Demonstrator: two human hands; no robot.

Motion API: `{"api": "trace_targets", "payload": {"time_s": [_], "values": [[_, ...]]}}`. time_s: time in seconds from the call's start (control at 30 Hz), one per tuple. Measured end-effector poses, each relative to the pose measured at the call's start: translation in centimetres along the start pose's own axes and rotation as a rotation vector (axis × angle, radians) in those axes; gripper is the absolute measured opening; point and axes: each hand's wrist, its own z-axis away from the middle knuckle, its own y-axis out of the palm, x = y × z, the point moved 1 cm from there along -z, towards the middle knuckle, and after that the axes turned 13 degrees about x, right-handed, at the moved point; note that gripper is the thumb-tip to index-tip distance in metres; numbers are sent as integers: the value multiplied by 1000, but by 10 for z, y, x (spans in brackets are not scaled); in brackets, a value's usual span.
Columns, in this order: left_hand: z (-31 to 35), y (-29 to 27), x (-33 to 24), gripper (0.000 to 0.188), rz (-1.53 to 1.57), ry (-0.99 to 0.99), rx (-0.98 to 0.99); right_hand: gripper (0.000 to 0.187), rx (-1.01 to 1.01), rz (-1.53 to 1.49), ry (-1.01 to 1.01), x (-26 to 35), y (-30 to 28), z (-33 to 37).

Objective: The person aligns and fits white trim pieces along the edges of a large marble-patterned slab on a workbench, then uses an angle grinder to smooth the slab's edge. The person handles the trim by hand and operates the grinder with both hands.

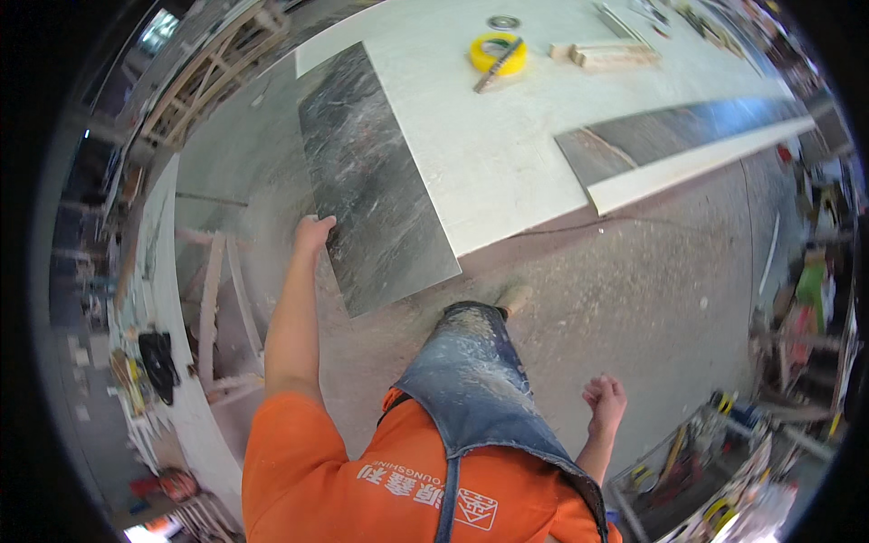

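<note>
A long dark grey marble-patterned panel (380,181) lies partly on the white-topped table (453,154), its near end and left side jutting past the edge. My left hand (315,233) grips the panel's left edge, with the thumb on top and the other fingers hidden below. Down at my right side hangs my right hand (605,398), its fingers loosely curled in and nothing visible in them. A second grey marble-patterned piece (683,136) with a pale strip along its near side rests on the table at the right.
On the table are a yellow tape roll (511,65) with a dark stick-like tool (498,65) across it, a metal disc (503,22) and pale wooden blocks (615,56). A cluttered bench (172,380) stands left; a tool-filled cart (697,462) is lower right. A cable (634,220) runs near the table edge.
</note>
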Motion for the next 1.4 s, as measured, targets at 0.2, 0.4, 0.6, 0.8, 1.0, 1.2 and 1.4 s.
{"api": "trace_targets", "payload": {"time_s": [0.2,0.4,0.6,0.8,1.0,1.2,1.4], "values": [[-6,-14,-48,64,-35,56,46,27,2,-193,150,-76,71,84],[-34,-31,-72,76,-23,275,35,30,138,-182,55,-69,188,89],[-97,-54,-81,77,-351,531,-40,30,246,-157,16,-58,328,79],[-164,-89,-70,66,-370,761,12,27,193,-181,155,-73,448,104],[-200,-141,-83,58,-768,1115,20,22,-65,-319,209,-73,512,124],[-202,-163,-100,67,-1057,1314,199,27,-162,-449,128,-85,522,129],[-219,-179,-143,45,-1151,1570,285,30,-195,-538,-9,-72,527,135]]}}
